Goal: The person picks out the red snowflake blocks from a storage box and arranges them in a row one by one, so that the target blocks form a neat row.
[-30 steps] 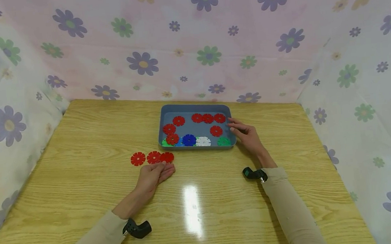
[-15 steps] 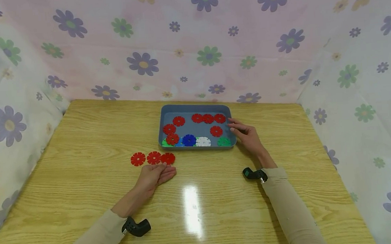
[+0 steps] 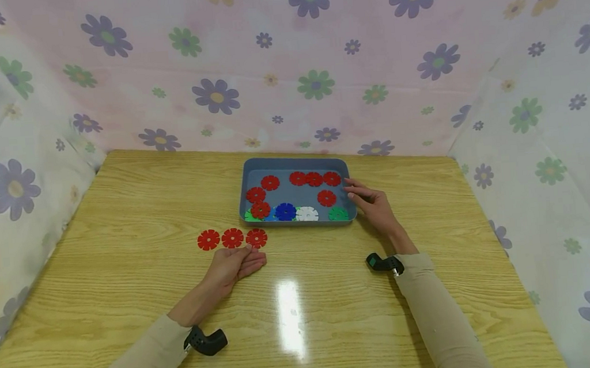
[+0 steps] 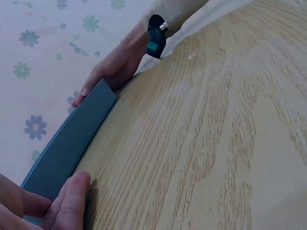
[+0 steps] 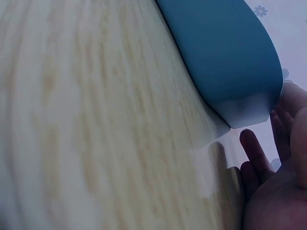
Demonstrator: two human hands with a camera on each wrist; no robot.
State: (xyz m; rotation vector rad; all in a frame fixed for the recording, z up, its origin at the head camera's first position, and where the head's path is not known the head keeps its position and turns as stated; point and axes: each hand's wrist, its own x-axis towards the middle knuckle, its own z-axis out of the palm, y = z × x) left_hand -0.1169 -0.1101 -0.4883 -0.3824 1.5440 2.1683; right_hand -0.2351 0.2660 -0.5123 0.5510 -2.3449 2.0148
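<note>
Left hand: the left hand (image 3: 231, 265) lies flat on the table (image 3: 121, 221), fingers (image 3: 253, 260) straight and close together, holding nothing; the fingertips sit just below the rightmost disc of the row.
Row of discs: three red discs (image 3: 232, 238) lie side by side on the table, in front of the tray's near left corner; the right one (image 3: 256, 238) is nearest the fingertips, and whether they touch it cannot be told.
Right hand: the right hand (image 3: 372, 204) rests against the right wall of the tray, fingers stretched along its outer side with the tips at the rim, relaxed and gripping nothing.
Tray: the blue-grey tray (image 3: 293, 162) stands at the middle of the table towards the far edge. The left wrist view shows its long outer wall (image 4: 72, 143) with the right hand (image 4: 115, 67) at its far end; the right wrist view shows a rounded corner (image 5: 230, 62) of it beside the fingers (image 5: 254, 153).
Tray contents: red discs (image 3: 313, 178) lie across the back and left of the tray; along the near wall lie a blue disc (image 3: 285, 211), a white disc (image 3: 306, 214) and a green disc (image 3: 337, 214).
Surroundings: flower-printed sheets (image 3: 285, 63) close in the table on three sides.
</note>
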